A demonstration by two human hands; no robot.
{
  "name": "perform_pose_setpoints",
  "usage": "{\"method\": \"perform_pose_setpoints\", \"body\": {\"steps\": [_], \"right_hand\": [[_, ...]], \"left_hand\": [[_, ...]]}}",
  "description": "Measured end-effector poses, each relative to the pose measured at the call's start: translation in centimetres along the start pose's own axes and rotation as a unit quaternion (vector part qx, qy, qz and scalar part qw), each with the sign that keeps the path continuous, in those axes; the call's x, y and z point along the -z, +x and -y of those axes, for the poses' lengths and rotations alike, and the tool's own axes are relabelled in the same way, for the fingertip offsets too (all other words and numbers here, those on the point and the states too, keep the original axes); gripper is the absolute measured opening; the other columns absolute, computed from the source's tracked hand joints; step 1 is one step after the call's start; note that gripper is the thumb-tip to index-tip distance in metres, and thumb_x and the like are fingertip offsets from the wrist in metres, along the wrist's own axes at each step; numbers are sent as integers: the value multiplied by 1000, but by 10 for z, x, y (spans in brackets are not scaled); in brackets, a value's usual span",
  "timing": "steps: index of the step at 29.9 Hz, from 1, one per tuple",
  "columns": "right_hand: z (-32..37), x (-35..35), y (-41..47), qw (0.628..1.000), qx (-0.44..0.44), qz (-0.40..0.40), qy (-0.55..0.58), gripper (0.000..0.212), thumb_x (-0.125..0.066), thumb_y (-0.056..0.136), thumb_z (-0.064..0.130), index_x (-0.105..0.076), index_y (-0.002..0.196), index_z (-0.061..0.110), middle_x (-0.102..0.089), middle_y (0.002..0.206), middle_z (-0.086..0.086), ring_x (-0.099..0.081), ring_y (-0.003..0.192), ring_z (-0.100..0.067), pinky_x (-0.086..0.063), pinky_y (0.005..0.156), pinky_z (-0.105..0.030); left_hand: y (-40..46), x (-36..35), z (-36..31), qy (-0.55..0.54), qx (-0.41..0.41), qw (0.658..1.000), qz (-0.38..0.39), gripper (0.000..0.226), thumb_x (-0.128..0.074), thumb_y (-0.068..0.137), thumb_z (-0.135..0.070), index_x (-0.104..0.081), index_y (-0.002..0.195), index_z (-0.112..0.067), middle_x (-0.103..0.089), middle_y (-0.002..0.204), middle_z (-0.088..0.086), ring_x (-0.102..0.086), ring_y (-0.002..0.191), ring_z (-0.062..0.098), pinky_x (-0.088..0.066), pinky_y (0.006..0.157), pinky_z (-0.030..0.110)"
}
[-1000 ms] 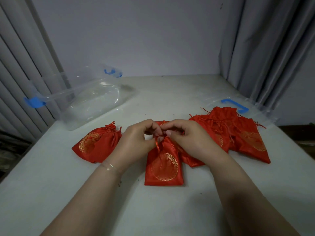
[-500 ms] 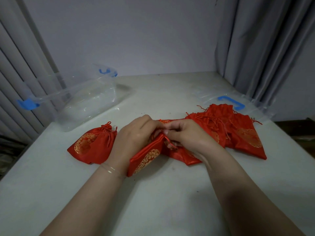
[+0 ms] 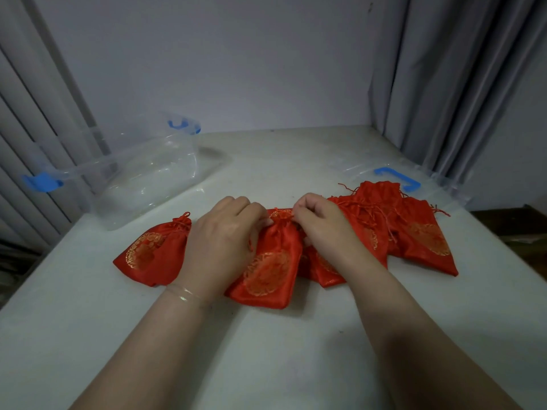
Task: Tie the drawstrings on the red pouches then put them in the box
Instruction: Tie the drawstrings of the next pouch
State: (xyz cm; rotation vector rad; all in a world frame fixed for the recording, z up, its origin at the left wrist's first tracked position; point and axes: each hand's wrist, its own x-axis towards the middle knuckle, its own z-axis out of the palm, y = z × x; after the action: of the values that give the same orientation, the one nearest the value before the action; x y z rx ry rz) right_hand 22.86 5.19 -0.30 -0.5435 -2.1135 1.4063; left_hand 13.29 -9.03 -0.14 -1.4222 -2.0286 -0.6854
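Observation:
A red pouch with a gold round pattern [image 3: 270, 270] lies on the white table in front of me, its gathered neck pointing away. My left hand [image 3: 222, 241] and my right hand [image 3: 322, 226] sit on either side of that neck, fingers curled, each pinching a red drawstring end. Another red pouch [image 3: 151, 253] with a cinched neck lies to the left. Several more red pouches [image 3: 414, 235] lie in an overlapping heap at the right, loose strings trailing. The clear plastic box [image 3: 139, 179] with blue clips stands at the back left, nothing visible inside.
The box's clear lid with a blue handle [image 3: 398, 179] lies flat at the back right, partly under the pouch heap. Grey curtains hang along the left and right sides. The table's left edge runs close to the box.
The pouch between my hands was turned sideways half a second ago; now it lies lengthwise again with its neck gathered. My hands have drawn slightly apart at the neck.

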Motion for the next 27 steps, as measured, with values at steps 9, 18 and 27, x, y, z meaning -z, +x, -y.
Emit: {"method": "perform_pose_setpoints", "body": {"steps": [9,18,27], "right_hand": [[-7,-1,2,977,80,1,-198,10,-52,84,16,-51,76,23,-48,58,8,-50,55,-9,-43,58,-32],[-3,-8,0,955,-132,150,220,26,-43,93,11,-65,79,12,-63,72,-3,-59,74,-16,-45,68,-30],[-5,-15,-6,987,97,50,-114,12,-49,94,10,-50,90,21,-51,84,10,-48,75,3,-35,67,-8]], "left_hand": [[-1,3,7,-162,17,982,91,18,-44,90,-33,-54,80,-21,-52,78,-9,-44,77,12,-40,70,30],[-2,10,-14,-367,80,922,96,21,-57,88,-30,-66,79,-13,-68,96,-11,-53,97,9,-34,83,12],[3,5,-5,-428,350,830,68,13,-80,72,-17,-70,80,-12,-63,71,-8,-49,58,0,-40,56,11]]}}
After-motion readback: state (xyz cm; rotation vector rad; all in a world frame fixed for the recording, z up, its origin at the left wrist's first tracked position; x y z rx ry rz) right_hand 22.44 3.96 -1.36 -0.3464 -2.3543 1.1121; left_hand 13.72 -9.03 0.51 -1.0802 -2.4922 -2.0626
